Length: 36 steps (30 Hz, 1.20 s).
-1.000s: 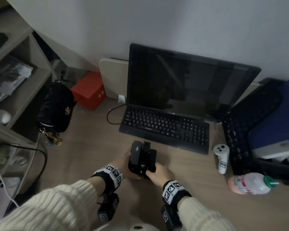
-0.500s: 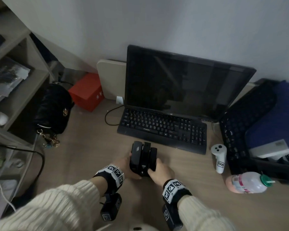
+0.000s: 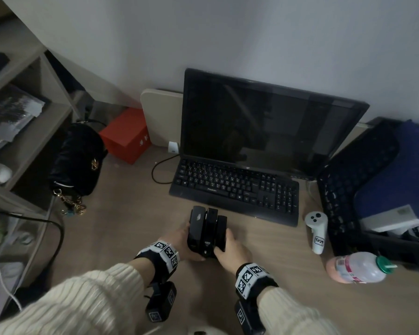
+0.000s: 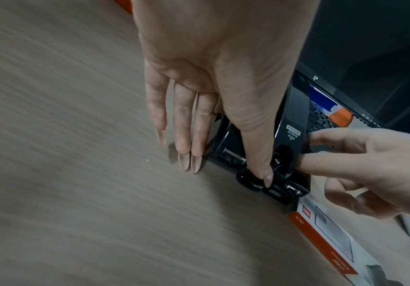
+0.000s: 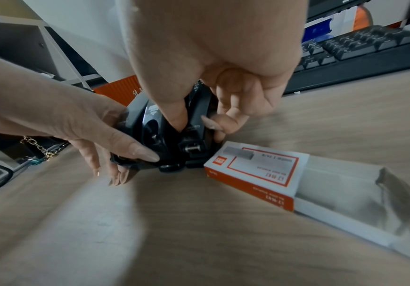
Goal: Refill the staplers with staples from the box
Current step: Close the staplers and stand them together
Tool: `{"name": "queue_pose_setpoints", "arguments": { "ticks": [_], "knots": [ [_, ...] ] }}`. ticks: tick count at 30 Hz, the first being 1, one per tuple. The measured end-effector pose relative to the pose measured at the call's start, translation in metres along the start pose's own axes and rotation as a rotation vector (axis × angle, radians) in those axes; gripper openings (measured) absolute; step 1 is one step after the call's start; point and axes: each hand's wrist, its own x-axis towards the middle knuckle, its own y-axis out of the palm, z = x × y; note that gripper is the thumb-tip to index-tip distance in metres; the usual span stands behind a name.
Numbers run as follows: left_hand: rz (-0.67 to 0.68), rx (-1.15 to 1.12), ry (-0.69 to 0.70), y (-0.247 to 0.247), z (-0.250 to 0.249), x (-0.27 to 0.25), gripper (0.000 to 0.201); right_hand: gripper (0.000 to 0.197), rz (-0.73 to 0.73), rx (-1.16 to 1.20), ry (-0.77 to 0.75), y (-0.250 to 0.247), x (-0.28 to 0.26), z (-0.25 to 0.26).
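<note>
Three black staplers stand side by side on the wooden desk, just in front of the keyboard. My left hand holds the group from the left, thumb on the near end and straight fingers down the side, tips on the desk. My right hand pinches the right stapler between thumb and curled fingers. A white and orange staple box lies right behind it, its tray slid out. In the head view my right wrist hides the box.
A black keyboard and dark monitor stand behind the staplers. To the right lie a white controller, a bottle and a black crate. At the left are a black bag, a red box and shelves.
Both hands stay at the staplers. My right hand's fingers have crept a little further along the right stapler. The staplers have not moved on the desk.
</note>
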Motion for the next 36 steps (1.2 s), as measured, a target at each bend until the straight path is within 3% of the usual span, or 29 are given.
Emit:
{"name": "queue_pose_setpoints", "arguments": {
  "ticks": [27,36],
  "knots": [
    [-0.026,0.078,0.000,0.003,-0.003,0.004,0.121,0.088,0.085,0.109,-0.002,0.001,-0.006,-0.002],
    [-0.009,-0.042,0.017,0.003,-0.003,0.003,0.109,0.078,0.062,0.081,0.012,-0.001,-0.010,-0.012]
  ]
}}
